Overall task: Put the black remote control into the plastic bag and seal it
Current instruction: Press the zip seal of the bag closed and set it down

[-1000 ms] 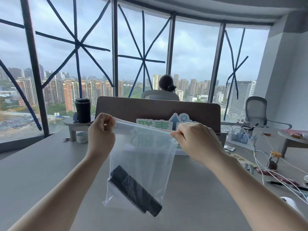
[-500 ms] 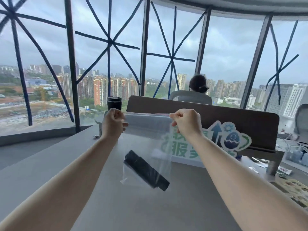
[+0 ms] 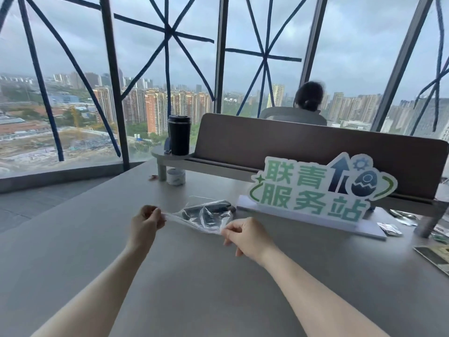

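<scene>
Head view, items as you see them: a clear, crinkled plastic zip bag lying low over the flat grey table, its near edge stretched between your two hands. Your left hand pinches the left end of that edge between thumb and fingertips; your right hand pinches the right end the same way, remaining fingers curled. Whether the bag's underside touches the tabletop cannot be told. Inside the bag: one black, slim, oblong remote control, lying roughly flat toward the far side, partly hidden by glare on the plastic. Just beside the bag, to its right: a white-based cut-out sign with green characters, a blue arrow and a cracked-egg motif. Behind the sign: a brown padded bench back. On a small round shelf at the bench's left end: a black cylindrical lidded tumbler, upright. Under that shelf: a small white tape roll. Beyond the bench: a seated person in grey, facing the taped windows.
</scene>
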Motion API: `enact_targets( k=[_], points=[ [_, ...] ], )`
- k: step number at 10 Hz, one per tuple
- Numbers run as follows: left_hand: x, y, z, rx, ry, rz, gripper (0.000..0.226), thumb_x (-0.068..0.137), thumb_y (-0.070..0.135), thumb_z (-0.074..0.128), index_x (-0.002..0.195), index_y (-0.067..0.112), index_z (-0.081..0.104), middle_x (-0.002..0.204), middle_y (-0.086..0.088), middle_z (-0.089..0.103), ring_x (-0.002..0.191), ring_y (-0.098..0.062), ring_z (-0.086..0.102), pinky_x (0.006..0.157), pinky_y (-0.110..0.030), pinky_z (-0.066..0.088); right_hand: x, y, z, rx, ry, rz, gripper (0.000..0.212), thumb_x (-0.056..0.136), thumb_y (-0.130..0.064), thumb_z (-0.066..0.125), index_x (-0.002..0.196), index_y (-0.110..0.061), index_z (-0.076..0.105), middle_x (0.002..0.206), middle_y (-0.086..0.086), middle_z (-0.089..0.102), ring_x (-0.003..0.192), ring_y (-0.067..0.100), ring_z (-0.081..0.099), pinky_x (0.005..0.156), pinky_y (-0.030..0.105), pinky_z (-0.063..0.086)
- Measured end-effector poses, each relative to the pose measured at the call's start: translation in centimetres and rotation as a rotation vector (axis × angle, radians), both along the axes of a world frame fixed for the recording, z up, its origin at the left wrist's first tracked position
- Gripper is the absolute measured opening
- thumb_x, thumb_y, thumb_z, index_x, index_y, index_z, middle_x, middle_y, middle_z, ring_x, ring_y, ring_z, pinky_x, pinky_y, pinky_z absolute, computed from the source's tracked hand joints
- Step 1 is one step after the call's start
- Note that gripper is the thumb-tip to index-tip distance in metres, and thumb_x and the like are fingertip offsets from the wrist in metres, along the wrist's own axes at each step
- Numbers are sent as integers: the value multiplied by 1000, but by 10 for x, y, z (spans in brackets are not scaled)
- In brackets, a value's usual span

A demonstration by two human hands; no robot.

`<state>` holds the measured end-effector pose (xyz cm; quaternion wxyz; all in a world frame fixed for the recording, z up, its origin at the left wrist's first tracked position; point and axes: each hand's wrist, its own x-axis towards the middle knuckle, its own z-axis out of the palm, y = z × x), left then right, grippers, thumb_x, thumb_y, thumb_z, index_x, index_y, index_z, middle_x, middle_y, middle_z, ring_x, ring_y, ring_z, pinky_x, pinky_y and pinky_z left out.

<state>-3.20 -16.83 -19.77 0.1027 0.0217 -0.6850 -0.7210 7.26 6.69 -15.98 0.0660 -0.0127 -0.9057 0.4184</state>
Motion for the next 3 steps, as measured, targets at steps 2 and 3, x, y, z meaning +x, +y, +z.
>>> enact_targets(
  k=[2, 3],
  points=[
    [66, -21, -22, -165, -49, 63, 16, 93, 15, 49, 84, 20, 61, 87, -15, 67, 81, -33, 62, 79, -46, 50, 92, 32, 40, -115, 141, -39, 16, 95, -21, 61, 94, -23, 77, 78, -1, 78, 46, 15, 57, 61, 35, 55],
    [130, -17, -23, -225, -44, 57, 23, 90, 2, 53, 77, 18, 64, 75, -15, 68, 70, -26, 67, 63, -33, 53, 163, 54, 85, -259, 417, -130, 18, 92, -18, 64, 84, -25, 79, 74, 4, 76, 46, 17, 55, 53, 31, 50]
  ],
)
